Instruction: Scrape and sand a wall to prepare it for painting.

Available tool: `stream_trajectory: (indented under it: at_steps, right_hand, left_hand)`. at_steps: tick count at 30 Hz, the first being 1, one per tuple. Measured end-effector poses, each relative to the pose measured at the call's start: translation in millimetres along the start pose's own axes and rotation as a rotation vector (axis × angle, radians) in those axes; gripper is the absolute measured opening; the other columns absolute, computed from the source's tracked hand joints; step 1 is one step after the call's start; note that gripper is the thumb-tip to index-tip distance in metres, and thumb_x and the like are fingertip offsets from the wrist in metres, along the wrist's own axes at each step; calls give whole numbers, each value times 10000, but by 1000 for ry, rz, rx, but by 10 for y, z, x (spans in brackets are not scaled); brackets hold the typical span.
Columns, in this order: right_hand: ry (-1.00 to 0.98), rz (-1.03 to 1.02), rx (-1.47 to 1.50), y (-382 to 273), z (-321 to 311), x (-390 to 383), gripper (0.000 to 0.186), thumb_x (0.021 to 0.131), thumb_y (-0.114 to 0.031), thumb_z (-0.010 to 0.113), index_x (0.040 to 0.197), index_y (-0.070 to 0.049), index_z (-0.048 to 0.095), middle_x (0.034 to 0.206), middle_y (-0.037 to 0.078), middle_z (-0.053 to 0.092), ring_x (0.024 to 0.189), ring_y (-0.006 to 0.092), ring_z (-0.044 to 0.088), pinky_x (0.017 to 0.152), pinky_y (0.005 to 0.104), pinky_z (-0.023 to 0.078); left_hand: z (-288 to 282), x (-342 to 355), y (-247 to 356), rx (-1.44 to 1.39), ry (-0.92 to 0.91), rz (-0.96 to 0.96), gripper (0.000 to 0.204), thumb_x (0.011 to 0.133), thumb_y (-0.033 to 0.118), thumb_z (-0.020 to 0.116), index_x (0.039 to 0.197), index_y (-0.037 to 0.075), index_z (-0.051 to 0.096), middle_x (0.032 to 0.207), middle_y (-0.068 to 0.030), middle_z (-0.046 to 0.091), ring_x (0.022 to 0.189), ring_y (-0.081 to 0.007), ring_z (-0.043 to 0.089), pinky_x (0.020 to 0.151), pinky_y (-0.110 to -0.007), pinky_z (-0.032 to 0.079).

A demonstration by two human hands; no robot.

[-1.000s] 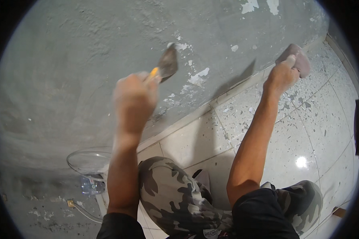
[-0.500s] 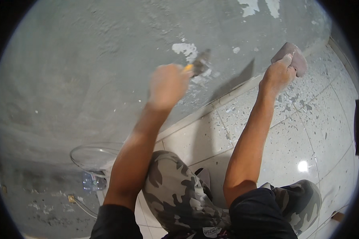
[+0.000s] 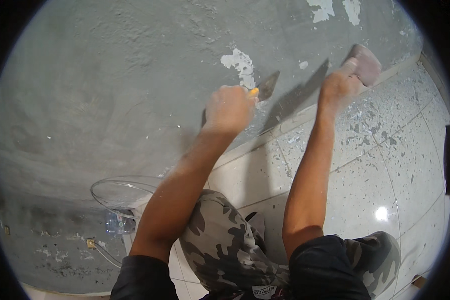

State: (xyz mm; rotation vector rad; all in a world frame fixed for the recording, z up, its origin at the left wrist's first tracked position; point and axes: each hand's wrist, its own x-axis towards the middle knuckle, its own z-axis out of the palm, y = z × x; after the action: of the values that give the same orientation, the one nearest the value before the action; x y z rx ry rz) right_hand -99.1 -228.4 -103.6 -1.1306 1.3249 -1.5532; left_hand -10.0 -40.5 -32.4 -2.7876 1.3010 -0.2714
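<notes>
My left hand [image 3: 229, 111] is closed round the yellow handle of a putty knife [image 3: 269, 86], its flat metal blade pointing right along the grey wall [image 3: 135, 95]. Just beyond that hand is a bare white patch [image 3: 240, 65] where the grey coat has come off. My right hand [image 3: 339, 89], dusted white, grips a flat pinkish-grey pad [image 3: 368, 64] by its near left edge. It is held near the foot of the wall. Whether the pad is a sanding sponge or something else, I cannot tell.
Grey paint flakes litter the white tiled floor [image 3: 357, 185] along the baseboard [image 3: 297, 117]. More white patches [image 3: 321, 10] show higher on the wall. At lower left are a clear plastic bottle [image 3: 116, 224], a looped cable [image 3: 97, 192] and a wall outlet [image 3: 91, 243]. My camouflage-clad knees [image 3: 225, 240] are below.
My left hand and the putty knife have shifted right, and the white patch looks longer toward the blade. My right hand with the pad has moved slightly left and up.
</notes>
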Motion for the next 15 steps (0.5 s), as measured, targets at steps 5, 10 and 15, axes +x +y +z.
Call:
stream_trajectory:
  at_steps: [5, 10, 15]
  right_hand:
    - [-54, -176, -1, 44, 176, 88, 510, 1042, -297, 404, 853, 117, 635, 896, 355, 635, 862, 535, 589, 769, 575, 426]
    - [-49, -276, 11, -22, 473, 274, 495, 1039, -306, 397, 993, 113, 657, 964, 360, 650, 938, 528, 613, 855, 540, 464]
    - [213, -830, -160, 0, 1033, 199, 516, 1041, -261, 417, 1477, 11, 364, 1312, 306, 576, 1162, 468, 589, 1003, 457, 462]
  left_hand:
    - [-298, -390, -281, 86, 350, 147, 228, 925, 242, 675, 837, 34, 706, 675, -136, 653, 626, -302, 637, 583, -417, 488]
    - [-129, -246, -389, 99, 457, 318, 312, 924, 299, 668, 739, 49, 654, 669, -146, 625, 576, -351, 590, 521, -451, 450]
    - [333, -18, -128, 21, 272, 252, 300, 912, 319, 680, 787, 53, 620, 688, -134, 590, 586, -348, 569, 555, -458, 445]
